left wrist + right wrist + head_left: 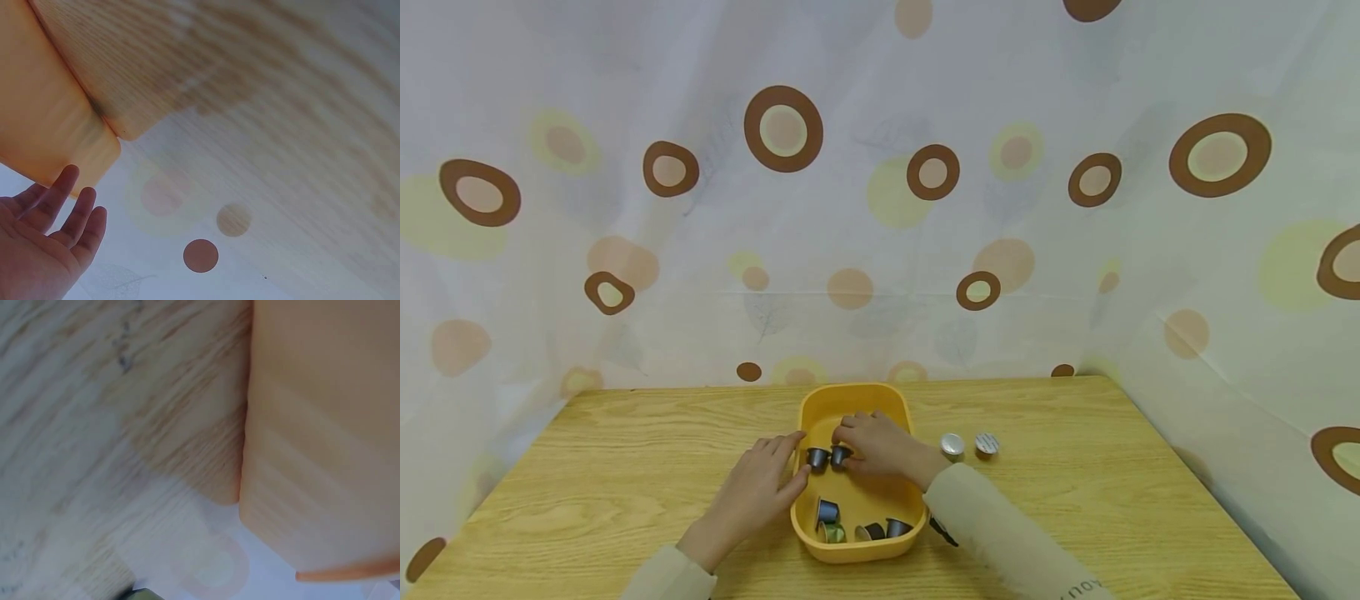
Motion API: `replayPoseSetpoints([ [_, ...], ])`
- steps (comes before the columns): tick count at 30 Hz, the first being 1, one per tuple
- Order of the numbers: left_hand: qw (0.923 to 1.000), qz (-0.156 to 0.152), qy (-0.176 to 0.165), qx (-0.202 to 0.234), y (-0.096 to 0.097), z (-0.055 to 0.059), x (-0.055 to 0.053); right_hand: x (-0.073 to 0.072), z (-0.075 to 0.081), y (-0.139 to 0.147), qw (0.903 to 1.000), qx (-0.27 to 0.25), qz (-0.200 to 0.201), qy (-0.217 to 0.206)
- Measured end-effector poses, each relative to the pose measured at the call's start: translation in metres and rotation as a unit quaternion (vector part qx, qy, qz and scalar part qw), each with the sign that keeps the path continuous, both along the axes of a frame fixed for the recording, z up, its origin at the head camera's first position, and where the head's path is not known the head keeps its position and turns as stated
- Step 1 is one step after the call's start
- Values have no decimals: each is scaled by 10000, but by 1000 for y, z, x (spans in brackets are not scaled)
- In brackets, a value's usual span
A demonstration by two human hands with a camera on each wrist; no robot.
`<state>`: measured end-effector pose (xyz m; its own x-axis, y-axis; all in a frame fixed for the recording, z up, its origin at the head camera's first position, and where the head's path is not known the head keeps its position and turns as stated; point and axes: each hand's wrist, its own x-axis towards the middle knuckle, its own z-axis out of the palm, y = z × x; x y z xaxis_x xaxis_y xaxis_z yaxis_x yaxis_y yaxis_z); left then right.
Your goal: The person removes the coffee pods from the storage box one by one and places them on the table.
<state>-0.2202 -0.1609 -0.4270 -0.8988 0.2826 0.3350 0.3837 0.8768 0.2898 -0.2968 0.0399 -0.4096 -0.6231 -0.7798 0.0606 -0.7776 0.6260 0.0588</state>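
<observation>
A yellow plastic tub [857, 552] stands on the table with several coffee capsules inside. My right hand [876, 446] reaches into it from the right, and its thumb and fingers hold a dark coffee capsule [839, 456]. Just left of that lies another dark capsule [817, 459]. Over the left rim, my left hand [760, 479] is spread, its thumb close to this second capsule; whether they touch cannot be made out. In the left wrist view, the left hand's fingers [78, 215] extend beside the tub's outer wall [56, 100]. The right wrist view does not show the right hand.
Toward the tub's near end lie a blue capsule [827, 511], a green capsule [832, 532], a black capsule [871, 532] and a grey-blue capsule [897, 527]. Two silver-lidded capsules [952, 445] [987, 444] stand on the table right of the tub. A patterned curtain [850, 250] hangs behind.
</observation>
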Motion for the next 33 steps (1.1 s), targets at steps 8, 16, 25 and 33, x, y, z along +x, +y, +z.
replayPoseSetpoints([
  [8, 10000, -53, 63, -5, 0, 2, 0, 1, -2, -2, 10000, -13, 69, 58],
  [16, 10000, -30, -45, 49, 1, 2, 1, 2, -2, -4, 10000, 56, 46, 17],
  [25, 10000, -34, -38, 41, 0, 2, 0, 3, -4, -3, 9999, -76, -41, -132],
  [33, 10000, -60, -20, 25, 0, 2, 1, 3, -5, -2, 9998, -37, -13, -184],
])
